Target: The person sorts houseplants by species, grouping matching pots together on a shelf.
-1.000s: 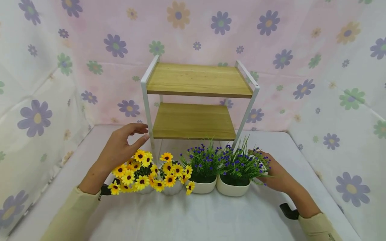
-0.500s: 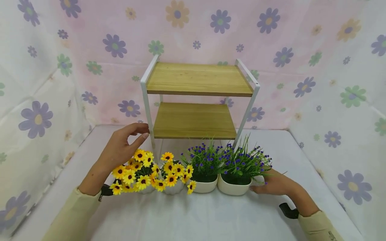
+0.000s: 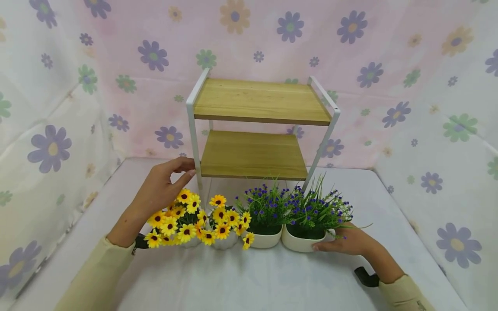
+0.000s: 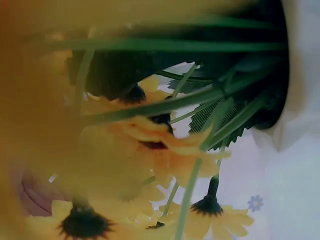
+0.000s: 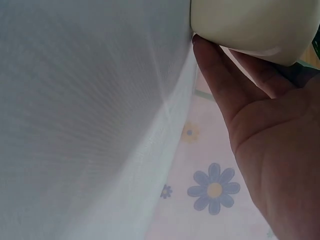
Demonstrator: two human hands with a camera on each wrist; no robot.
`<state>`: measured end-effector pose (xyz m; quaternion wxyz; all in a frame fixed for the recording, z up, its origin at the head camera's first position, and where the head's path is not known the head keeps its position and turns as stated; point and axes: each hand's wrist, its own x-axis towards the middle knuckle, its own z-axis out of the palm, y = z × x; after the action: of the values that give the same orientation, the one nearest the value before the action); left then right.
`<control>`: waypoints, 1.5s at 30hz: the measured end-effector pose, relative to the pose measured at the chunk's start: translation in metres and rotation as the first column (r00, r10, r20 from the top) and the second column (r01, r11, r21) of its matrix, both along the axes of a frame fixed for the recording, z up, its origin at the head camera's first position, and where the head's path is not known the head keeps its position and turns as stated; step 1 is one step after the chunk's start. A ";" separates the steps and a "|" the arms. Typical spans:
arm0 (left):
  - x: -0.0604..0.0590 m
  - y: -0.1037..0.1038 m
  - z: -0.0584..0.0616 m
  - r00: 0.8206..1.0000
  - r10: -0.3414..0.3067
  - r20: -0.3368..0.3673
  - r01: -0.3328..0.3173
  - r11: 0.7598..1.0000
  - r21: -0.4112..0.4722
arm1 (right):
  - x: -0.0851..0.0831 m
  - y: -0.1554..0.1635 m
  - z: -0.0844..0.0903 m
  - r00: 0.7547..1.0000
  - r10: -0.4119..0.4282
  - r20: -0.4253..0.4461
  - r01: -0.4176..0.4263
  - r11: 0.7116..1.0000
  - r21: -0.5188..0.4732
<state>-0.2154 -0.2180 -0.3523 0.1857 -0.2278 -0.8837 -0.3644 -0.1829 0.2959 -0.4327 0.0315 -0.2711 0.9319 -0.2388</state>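
Left hand [image 3: 159, 185] touches a thin white shelf leg [image 3: 194, 138], right hand [image 3: 346, 242] a rounded cream pot [image 3: 298, 244]. Both hide partly; I can't tell their grip.

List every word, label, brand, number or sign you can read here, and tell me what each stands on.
No readable text in any view.
Right sleeve: a small mark near the bottom edge, too small to tell whether it is lettering.
Shelf rack and rightmost cream pot: no lettering on the sides that show.
Backdrop: only a floral print.
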 end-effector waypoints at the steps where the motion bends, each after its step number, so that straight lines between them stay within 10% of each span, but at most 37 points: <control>1: 0.000 0.000 0.000 1.000 0.002 0.001 -0.002 1.000 0.000 | 0.000 0.000 0.000 1.000 -0.001 -0.006 0.001 1.000 -0.001; 23: -0.004 0.007 -0.006 0.991 0.118 -0.071 -0.118 0.993 0.001 | 0.002 0.018 0.023 0.994 -0.082 -0.067 0.082 0.997 -0.015; 36: -0.005 0.009 -0.005 0.988 0.135 -0.072 -0.135 0.991 -0.006 | 0.010 0.017 0.051 0.988 -0.156 -0.009 0.152 0.971 -0.186; 45: -0.005 0.010 -0.004 0.989 0.134 -0.064 -0.135 0.991 -0.018 | 0.007 0.010 0.064 0.979 -0.132 -0.154 0.096 0.971 -0.218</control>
<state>-0.2209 -0.2083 -0.3562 0.2348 -0.1810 -0.8948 -0.3338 -0.1758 0.3061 -0.3691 -0.0896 -0.2378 0.9150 -0.3135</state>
